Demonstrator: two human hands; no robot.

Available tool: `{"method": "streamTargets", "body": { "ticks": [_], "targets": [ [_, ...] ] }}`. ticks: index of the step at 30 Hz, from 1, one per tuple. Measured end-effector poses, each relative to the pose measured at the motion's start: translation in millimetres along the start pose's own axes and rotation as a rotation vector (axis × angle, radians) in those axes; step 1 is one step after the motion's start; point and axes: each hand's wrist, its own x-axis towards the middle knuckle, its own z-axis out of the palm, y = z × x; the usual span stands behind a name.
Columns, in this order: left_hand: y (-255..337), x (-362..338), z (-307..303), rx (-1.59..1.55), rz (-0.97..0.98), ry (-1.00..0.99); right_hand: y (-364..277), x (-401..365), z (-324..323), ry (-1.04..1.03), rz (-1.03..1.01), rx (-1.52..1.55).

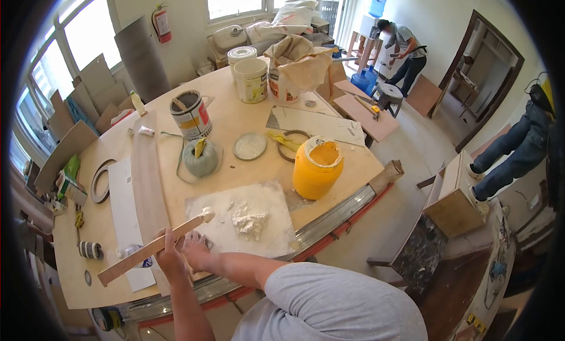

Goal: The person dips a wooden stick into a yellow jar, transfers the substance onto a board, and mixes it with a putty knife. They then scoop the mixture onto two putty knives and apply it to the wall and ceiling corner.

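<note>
My left hand (169, 260) is closed around a long flat wooden strip (135, 258), held at a slant over the table's near edge. Whitish paste (206, 213) clings to the strip's far end. Close beside it, my right hand (197, 250) is low at the near left corner of a white-smeared board (276, 214); its fingers are bent against a small dark object that I cannot make out. A heap of off-white paste (250, 221) lies on that board. Behind it stands an open yellow plastic jar (318, 171) with residue around its rim.
The wooden tabletop (235, 123) also carries an open paint can (191, 118), a tied grey-green bag (201, 160), a round lid (249, 146), tape rolls and white buckets (251, 81). Metal channels (335, 214) run along the near edge. One person (406, 50) bends at the back; another's legs (512, 152) show at right.
</note>
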Motion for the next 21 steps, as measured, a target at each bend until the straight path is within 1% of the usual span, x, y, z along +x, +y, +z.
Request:
{"method": "streamTargets", "body": {
  "ticks": [2,5,8,11,14,17,20,21],
  "targets": [
    [-0.2,0.4,-2.0,-0.007,0.001,-0.005,-3.1,14.0,10.8,0.053,0.011,0.061],
    [-1.2,4.8,-6.8,-0.032,0.001,-0.021,-6.5,31.6,11.8,0.038,0.165,0.02],
    [-4.8,6.5,-10.6,-0.041,0.004,-0.02,-14.8,37.9,19.3,0.06,0.241,0.096],
    [-6.1,8.0,-14.4,-0.034,0.011,-0.023,-22.0,43.0,26.9,0.181,0.319,0.089],
    [-9.9,9.7,-21.1,-0.038,0.018,-0.047,-23.2,46.5,28.8,0.183,0.379,0.006],
    [-9.7,8.3,-26.2,-0.051,0.034,-0.04,-21.8,52.9,30.3,0.12,0.338,-0.085],
    [-1.3,0.2,-25.4,-0.031,0.047,-0.026,-15.1,51.0,24.5,0.278,0.264,0.252],
    [0.5,-1.4,-26.2,-0.023,0.051,-0.02,-10.6,48.4,20.2,0.267,0.213,0.299]
  ]
}}
